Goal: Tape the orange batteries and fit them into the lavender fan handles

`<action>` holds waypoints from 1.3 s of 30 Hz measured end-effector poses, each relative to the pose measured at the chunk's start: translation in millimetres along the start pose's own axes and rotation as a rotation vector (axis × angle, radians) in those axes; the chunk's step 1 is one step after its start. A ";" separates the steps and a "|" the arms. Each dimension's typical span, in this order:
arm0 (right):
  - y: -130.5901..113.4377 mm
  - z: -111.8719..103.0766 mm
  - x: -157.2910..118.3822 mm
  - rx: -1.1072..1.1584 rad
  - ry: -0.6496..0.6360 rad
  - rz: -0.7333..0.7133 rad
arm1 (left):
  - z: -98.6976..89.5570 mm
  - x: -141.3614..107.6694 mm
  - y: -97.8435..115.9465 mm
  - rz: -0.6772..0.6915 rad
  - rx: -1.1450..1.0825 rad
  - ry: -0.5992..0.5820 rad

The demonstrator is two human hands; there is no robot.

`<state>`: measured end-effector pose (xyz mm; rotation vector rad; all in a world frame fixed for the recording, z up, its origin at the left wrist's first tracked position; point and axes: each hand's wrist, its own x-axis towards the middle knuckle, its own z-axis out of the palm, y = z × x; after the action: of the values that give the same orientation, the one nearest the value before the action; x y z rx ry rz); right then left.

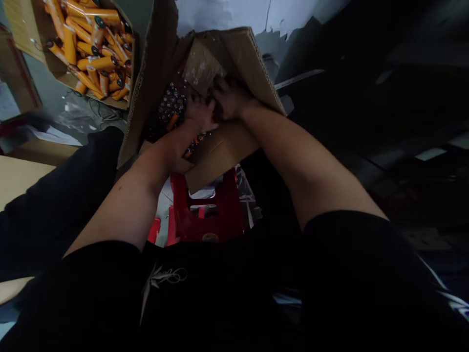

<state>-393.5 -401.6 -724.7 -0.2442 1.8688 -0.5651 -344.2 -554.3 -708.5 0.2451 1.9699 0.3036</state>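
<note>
Both arms reach into an open cardboard box (238,54) in the upper middle of the head view. Inside it, many small round metallic-topped pieces (171,101) lie at the left, with some orange ones among them. My left hand (200,113) rests over these pieces, fingers apart, and no held object shows. Close beside it on the right is my right hand (227,98), its fingers spread and bent over the dark interior; nothing is visibly held. The shadow inside the box hides what the fingertips touch.
A second box (51,63) at the upper left holds many orange cylinders (95,63). Below the open box stands a red plastic stool (205,225). Clear plastic wrap (78,115) lies on the floor. A dark-clothed leg (62,195) is at the left.
</note>
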 end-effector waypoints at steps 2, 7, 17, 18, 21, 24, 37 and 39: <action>1.5 0.5 -1.9 -0.099 0.019 -0.065 | -3.3 -1.3 0.2 0.016 0.051 -0.041; 3.8 5.2 2.5 -0.206 0.054 -0.086 | -3.5 2.9 -11.3 0.120 -0.035 -0.136; -4.3 9.8 6.5 -0.211 0.142 -0.081 | 27.4 -3.9 1.1 0.003 -0.091 0.090; -3.8 9.3 7.1 -0.214 0.143 -0.096 | 23.4 1.1 -2.2 0.008 -0.086 0.078; 0.4 10.0 11.9 -0.226 0.155 -0.098 | 11.2 17.2 -13.8 0.064 -0.048 0.035; 4.9 12.4 17.6 -0.227 0.162 -0.094 | 9.0 20.9 -17.6 0.089 -0.027 0.047; 8.4 11.5 20.6 -0.208 0.115 -0.228 | 9.2 18.1 -10.3 0.065 0.133 0.129; 8.1 11.0 21.3 -0.215 0.109 -0.231 | 10.8 13.0 -10.5 0.068 0.133 0.144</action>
<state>-390.2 -406.6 -749.3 -0.5879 2.0229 -0.5415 -339.9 -559.1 -727.4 0.3853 2.1300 0.2400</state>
